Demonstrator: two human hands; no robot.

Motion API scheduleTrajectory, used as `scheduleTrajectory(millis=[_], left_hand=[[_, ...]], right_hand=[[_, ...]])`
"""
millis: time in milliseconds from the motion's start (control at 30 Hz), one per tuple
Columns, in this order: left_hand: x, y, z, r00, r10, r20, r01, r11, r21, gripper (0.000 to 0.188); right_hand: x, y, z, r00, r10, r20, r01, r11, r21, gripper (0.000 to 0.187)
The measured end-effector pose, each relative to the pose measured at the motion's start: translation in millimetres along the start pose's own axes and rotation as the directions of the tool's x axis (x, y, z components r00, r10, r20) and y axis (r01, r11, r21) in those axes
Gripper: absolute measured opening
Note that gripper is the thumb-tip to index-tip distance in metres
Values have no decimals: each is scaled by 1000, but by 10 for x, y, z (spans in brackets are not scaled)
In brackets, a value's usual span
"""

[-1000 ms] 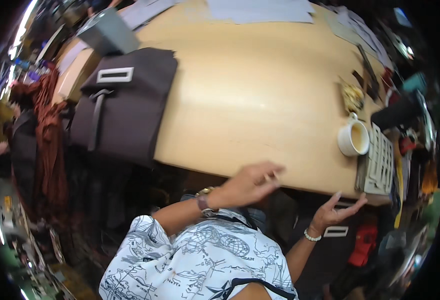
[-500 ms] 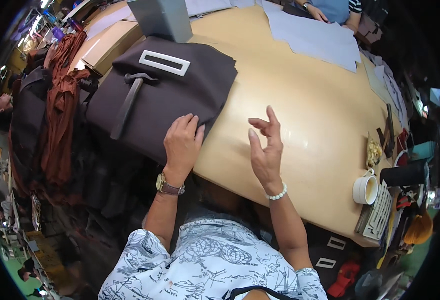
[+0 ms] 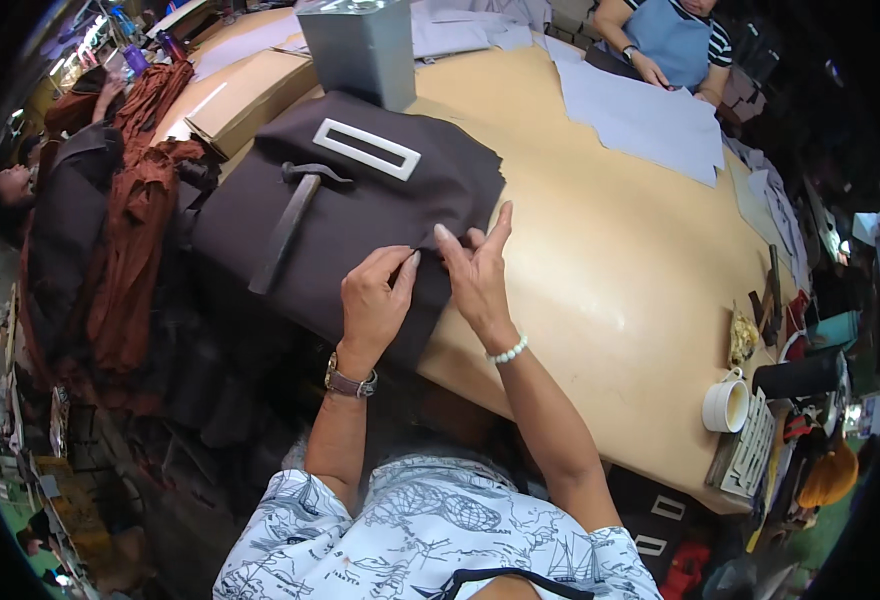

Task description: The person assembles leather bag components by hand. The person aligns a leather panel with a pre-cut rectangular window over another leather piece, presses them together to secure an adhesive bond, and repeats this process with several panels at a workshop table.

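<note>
A dark brown sheet of material [image 3: 360, 220], perhaps leather or fabric, lies over the table's left part and hangs past its near edge. My left hand [image 3: 375, 300] is closed at its right side, thumb and fingers pinching a small fold. Just right of it, my right hand [image 3: 480, 285] has its thumb and index finger apart, the thumb tip at the sheet; whether it touches I cannot tell. A hammer [image 3: 290, 230] with a dark handle rests on the sheet. Beyond the hammer lies a white rectangular frame [image 3: 332, 137] with a long slot.
A grey metal can [image 3: 360, 55] stands behind the sheet, beside a cardboard box [image 3: 255, 100]. Reddish-brown cloth [image 3: 135, 260] hangs at left. A white cup [image 3: 725, 405] is at the table's [image 3: 600, 300] right edge. Across the table, a person [image 3: 670, 50] sits by pale sheets [image 3: 640, 120].
My right hand has moved left, from over the bare table to the sheet's edge beside my left hand. My left hand has gone from lying on the sheet to a pinch. The view has shifted slightly.
</note>
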State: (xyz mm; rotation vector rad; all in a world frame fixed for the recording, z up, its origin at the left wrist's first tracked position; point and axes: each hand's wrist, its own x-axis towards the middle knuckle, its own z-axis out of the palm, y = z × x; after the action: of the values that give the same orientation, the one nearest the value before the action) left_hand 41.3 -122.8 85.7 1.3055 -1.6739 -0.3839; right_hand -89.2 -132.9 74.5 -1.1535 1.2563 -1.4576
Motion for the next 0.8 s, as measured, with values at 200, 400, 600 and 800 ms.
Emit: scheduleTrajectory(millis=[200, 400, 600, 800], left_hand=[[512, -647, -533, 965, 246, -86, -139, 765, 629, 36], [760, -1001, -709, 997, 59, 59, -83, 735, 672, 41], [906, -831, -894, 983, 130, -128, 0, 701, 713, 40], [838, -744, -511, 961, 275, -37, -145, 613, 777, 41]], right_hand=[[164, -34, 123, 973, -132, -191, 89, 971, -220, 83], [214, 62, 91, 949, -235, -210, 181, 952, -246, 73], [-181, -310, -520, 894, -329, -304, 271, 938, -218, 74], [-757, -353, -1586, 891, -71, -448, 174, 966, 194, 73]])
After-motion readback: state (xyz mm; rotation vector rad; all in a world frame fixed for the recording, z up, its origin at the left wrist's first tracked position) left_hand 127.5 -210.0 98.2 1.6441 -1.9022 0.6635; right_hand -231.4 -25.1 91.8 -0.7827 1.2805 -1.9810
